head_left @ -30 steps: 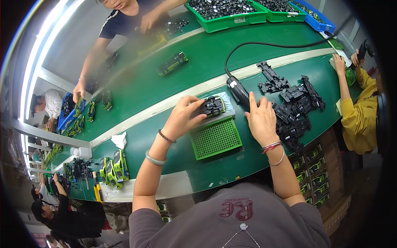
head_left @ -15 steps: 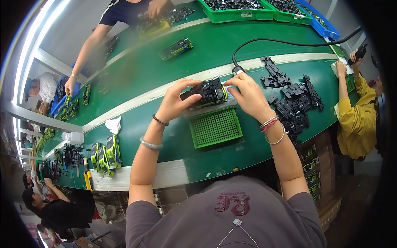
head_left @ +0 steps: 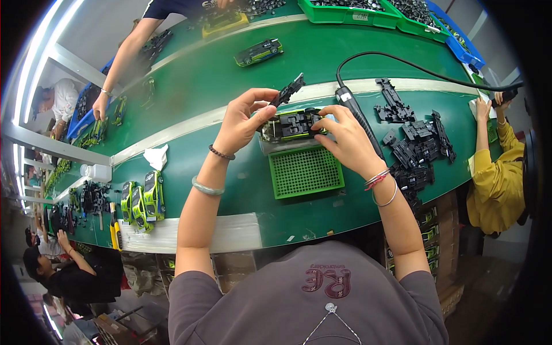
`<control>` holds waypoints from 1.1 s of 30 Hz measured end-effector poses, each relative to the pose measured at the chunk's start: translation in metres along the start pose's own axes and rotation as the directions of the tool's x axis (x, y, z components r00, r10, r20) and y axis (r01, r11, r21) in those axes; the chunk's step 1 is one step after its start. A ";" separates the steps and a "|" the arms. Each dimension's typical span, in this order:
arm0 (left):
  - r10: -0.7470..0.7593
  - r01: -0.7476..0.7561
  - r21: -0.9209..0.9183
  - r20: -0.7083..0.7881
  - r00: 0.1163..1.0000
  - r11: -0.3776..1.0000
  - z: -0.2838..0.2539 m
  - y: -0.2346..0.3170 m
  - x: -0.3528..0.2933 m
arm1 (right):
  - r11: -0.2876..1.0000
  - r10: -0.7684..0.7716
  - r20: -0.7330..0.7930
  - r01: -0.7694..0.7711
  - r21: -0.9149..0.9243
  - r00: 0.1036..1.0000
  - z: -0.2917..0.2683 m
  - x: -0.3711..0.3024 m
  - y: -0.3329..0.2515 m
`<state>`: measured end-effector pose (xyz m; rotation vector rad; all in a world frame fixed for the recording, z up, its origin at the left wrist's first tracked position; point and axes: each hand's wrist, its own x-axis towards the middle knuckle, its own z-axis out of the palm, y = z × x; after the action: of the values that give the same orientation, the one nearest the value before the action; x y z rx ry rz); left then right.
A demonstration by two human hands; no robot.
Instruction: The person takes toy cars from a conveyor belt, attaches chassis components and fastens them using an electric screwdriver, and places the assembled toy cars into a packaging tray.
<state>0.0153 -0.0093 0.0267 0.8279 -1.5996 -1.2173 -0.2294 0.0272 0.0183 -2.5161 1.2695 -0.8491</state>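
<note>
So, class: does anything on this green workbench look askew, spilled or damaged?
Nothing stands out. The black plastic chassis parts lie in a loose heap, and the crumpled white tissue sits alone; neither looks damaged.

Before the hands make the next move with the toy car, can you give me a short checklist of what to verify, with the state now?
1. Toy car lies upside down over the green perforated tray, underside up: ok.
2. Right hand steadies the car at its end: ok.
3. Left hand grips the black chassis piece by fingertips, raised above the car: ok.
4. Chassis piece lined up with the car: not ok, it is tilted and apart.
5. Electric screwdriver lies on the table just behind the right hand, cord attached: ok.
6. Small parts seated inside the car: cannot tell.
</note>
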 end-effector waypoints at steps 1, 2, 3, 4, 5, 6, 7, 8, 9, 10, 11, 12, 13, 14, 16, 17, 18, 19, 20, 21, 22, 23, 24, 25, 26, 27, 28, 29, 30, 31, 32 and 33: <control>-0.001 0.001 0.017 -0.012 1.000 1.000 -0.001 0.000 -0.001 | 1.000 -0.002 0.004 0.002 0.003 1.000 0.001 0.001 0.000; -0.002 0.003 0.034 -0.024 1.000 0.999 -0.003 -0.001 -0.001 | 1.000 -0.009 -0.008 0.009 0.013 1.000 0.001 0.002 -0.001; 0.007 -0.006 0.055 -0.027 1.000 0.998 -0.005 -0.002 -0.001 | 1.000 -0.015 -0.021 0.016 0.022 1.000 0.002 0.002 -0.001; 0.006 -0.004 0.054 -0.030 1.000 0.999 -0.006 0.000 -0.001 | 1.000 -0.016 -0.017 0.017 0.023 1.000 0.002 0.003 0.000; -0.010 0.011 0.034 -0.037 0.999 0.999 -0.006 0.002 -0.001 | 0.999 -0.016 -0.016 0.016 0.046 1.000 0.003 0.004 0.000; -0.025 0.026 0.014 -0.043 0.999 1.000 -0.007 0.004 -0.001 | 0.997 -0.015 -0.014 0.016 0.069 1.000 0.003 0.005 0.001; -0.001 0.002 0.028 -0.057 0.998 1.000 -0.008 0.005 -0.001 | 0.997 -0.017 -0.011 0.018 0.070 1.000 0.003 0.006 0.002; -0.001 0.003 0.027 -0.060 0.998 1.000 -0.009 0.006 -0.001 | 0.998 -0.020 -0.006 0.020 0.067 1.000 0.002 0.007 0.002; 0.001 0.001 0.032 -0.060 0.998 0.999 -0.010 0.006 -0.001 | 0.998 -0.023 -0.002 0.023 0.064 1.000 0.000 0.008 0.002; 0.003 0.000 0.037 -0.061 0.998 0.999 -0.012 0.006 -0.001 | 0.998 -0.025 0.001 0.025 0.065 1.000 -0.002 0.009 0.001; 0.003 0.000 0.037 -0.065 0.998 0.999 -0.014 0.005 -0.001 | 0.998 -0.028 -0.002 0.028 0.051 1.000 -0.005 0.009 -0.002; 0.035 -0.029 0.096 -0.061 0.998 0.995 -0.017 0.004 0.000 | 0.999 -0.031 -0.004 0.032 0.038 0.999 -0.009 0.011 -0.004; 0.066 -0.057 0.154 -0.052 0.996 0.986 -0.019 0.004 0.001 | 0.999 -0.038 0.014 0.038 0.024 0.999 -0.012 0.014 -0.008; 0.065 -0.056 0.153 -0.054 0.996 0.987 -0.020 0.005 0.000 | 0.999 -0.040 0.016 0.039 0.024 0.999 -0.009 0.017 -0.011; 0.117 -0.098 0.207 -0.081 0.990 0.974 -0.023 0.008 0.000 | 0.983 -0.185 -0.001 0.185 0.001 0.983 0.001 0.022 -0.018; 0.129 -0.109 0.207 -0.085 0.988 0.972 -0.023 0.008 0.001 | 0.974 -0.220 0.009 0.220 -0.046 0.976 0.006 0.024 -0.020; 0.128 -0.108 0.206 -0.088 0.988 0.973 -0.024 0.009 0.001 | 0.974 -0.221 0.012 0.221 -0.046 0.975 0.009 0.027 -0.024; 0.132 -0.109 0.226 -0.091 0.987 0.968 -0.025 0.011 0.001 | 0.973 -0.221 0.013 0.221 -0.060 0.975 0.012 0.031 -0.029; 0.136 -0.110 0.245 -0.093 0.986 0.963 -0.027 0.013 0.000 | 0.972 -0.221 0.015 0.222 -0.074 0.975 0.015 0.035 -0.034; 0.141 -0.113 0.253 -0.097 0.985 0.961 -0.028 0.013 -0.001 | 0.971 -0.224 0.045 0.227 -0.076 0.974 0.021 0.040 -0.035; 0.142 -0.112 0.252 -0.101 0.985 0.961 -0.029 0.014 -0.001 | 0.970 -0.226 0.048 0.229 -0.076 0.973 0.026 0.044 -0.034; 0.156 -0.124 0.276 -0.096 0.983 0.953 -0.029 0.014 0.000 | 0.964 -0.248 0.058 0.252 -0.078 0.967 0.031 0.048 -0.032; 0.170 -0.136 0.299 -0.090 0.981 0.944 -0.030 0.014 0.000 | 0.958 -0.270 0.068 0.275 -0.080 0.960 0.034 0.050 -0.030; 0.169 -0.133 0.300 -0.096 0.981 0.945 -0.031 0.014 0.000 | 0.957 -0.275 0.072 0.280 -0.078 0.959 0.035 0.053 -0.029; 0.196 -0.161 0.310 -0.084 0.977 0.937 -0.031 0.014 0.000 | 0.957 -0.277 0.099 0.283 -0.057 0.956 0.035 0.055 -0.028; 0.223 -0.189 0.320 -0.072 0.972 0.928 -0.032 0.014 0.000 | 0.958 -0.278 0.126 0.284 -0.036 0.952 0.035 0.056 -0.026; 0.222 -0.187 0.318 -0.077 0.972 0.929 -0.032 0.014 0.000 | 0.957 -0.280 0.131 0.287 -0.036 0.951 0.035 0.057 -0.026; 0.229 -0.195 0.327 -0.068 0.971 0.925 -0.032 0.015 0.000 | 0.959 -0.282 0.127 0.284 -0.003 0.951 0.035 0.057 -0.025; 0.236 -0.203 0.336 -0.059 0.970 0.920 -0.032 0.015 0.000 | 0.959 -0.283 0.123 0.281 0.028 0.951 0.035 0.057 -0.025; 0.236 -0.203 0.335 -0.062 0.970 0.920 -0.032 0.016 0.000 | 0.959 -0.284 0.126 0.282 0.028 0.951 0.034 0.058 -0.026; 0.231 -0.200 0.323 -0.059 0.971 0.925 -0.031 0.016 0.000 | 0.967 -0.253 0.173 0.251 0.038 0.952 0.033 0.058 -0.026; 0.225 -0.197 0.311 -0.056 0.973 0.930 -0.031 0.016 -0.001 | 0.975 -0.223 0.220 0.218 0.046 0.950 0.032 0.058 -0.026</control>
<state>0.0453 -0.0146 0.0445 0.8619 -1.7762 -0.7807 -0.1664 -0.0049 0.0259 -2.6815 0.9179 -0.5929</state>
